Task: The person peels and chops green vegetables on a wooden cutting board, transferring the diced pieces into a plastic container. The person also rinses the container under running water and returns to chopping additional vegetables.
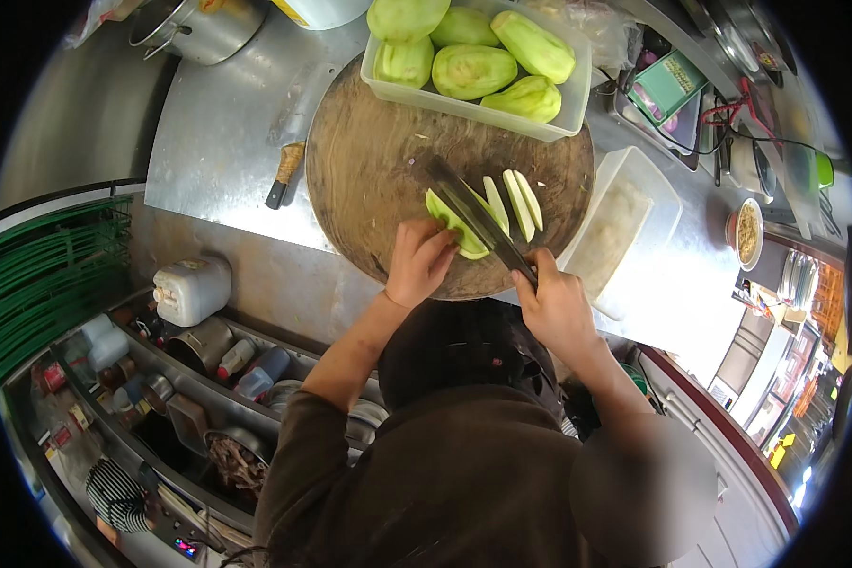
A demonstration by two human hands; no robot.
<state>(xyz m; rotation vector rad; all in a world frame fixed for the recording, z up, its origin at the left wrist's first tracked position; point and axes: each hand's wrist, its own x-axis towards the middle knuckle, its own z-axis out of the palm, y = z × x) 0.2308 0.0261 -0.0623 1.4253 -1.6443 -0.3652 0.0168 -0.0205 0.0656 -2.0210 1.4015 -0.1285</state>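
Note:
My left hand [419, 261] bends its fingertips onto a pale green gourd piece [474, 245] on the round wooden chopping board [369, 170]. In my right hand [559, 302] is the handle of a knife with a broad dark blade [468, 206]. The blade, seen from above its spine, lies along the right side of the piece and hides part of it. To the right of the blade lie several cut slices [522, 204]. A clear plastic tub [468, 117] at the board's far edge holds several peeled green gourds [474, 71].
Left of the board lies a cleaver [286, 170] with a wrapped handle. A translucent container [621, 213] stands at right, near a small bowl [748, 231]. A steel pot [216, 32] stands far left. At lower left, a person in striped clothing [117, 493] is beyond the shelves [255, 405].

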